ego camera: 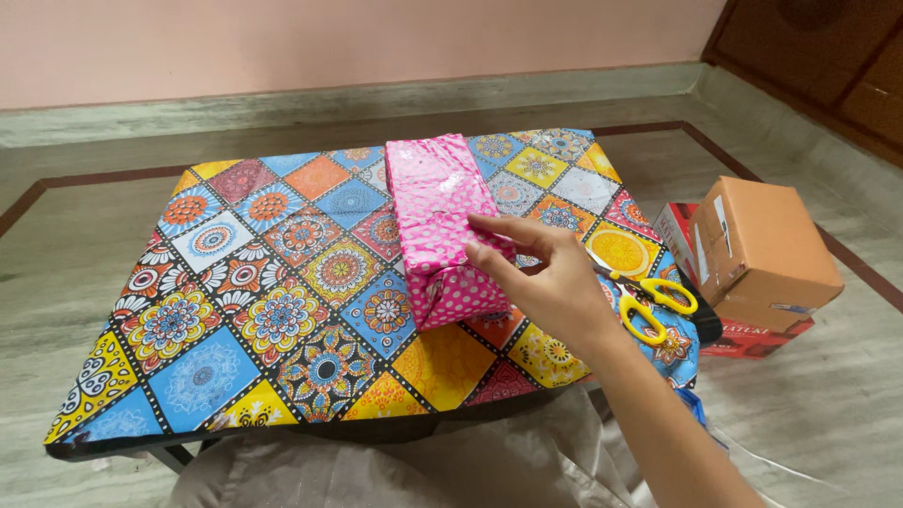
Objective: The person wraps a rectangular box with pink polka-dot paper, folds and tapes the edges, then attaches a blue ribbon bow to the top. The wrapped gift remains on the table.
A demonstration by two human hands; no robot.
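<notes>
Resting on a low folding table (216, 376) with a bright tile-pattern top of mandalas, a box wrapped in pink polka-dot paper (437, 221) lies lengthwise near the table's middle, running from the far edge toward the near side. Its near end shows folded, gathered paper flaps.

Head view: the right hand (550, 277) reaches in from the near right. Fingers are spread loosely apart; the fingertips (480, 226) touch the right side of the pink parcel near its near end. The hand is not clamped around the parcel; contact is by fingertips only. The left hand is not in view.

Just right of the hand, yellow-handled scissors (649, 306) lie on the table's right edge, blades partly hidden behind the hand. Whether the blades are open or closed cannot be told.

Off the table to the right, on the stone floor (828, 404), a brown cardboard box (767, 249) sits tilted on top of a red box (752, 339). Grey fabric (423, 470) lies along the near edge below the table. A pink wall (329, 38) runs across the far side.
</notes>
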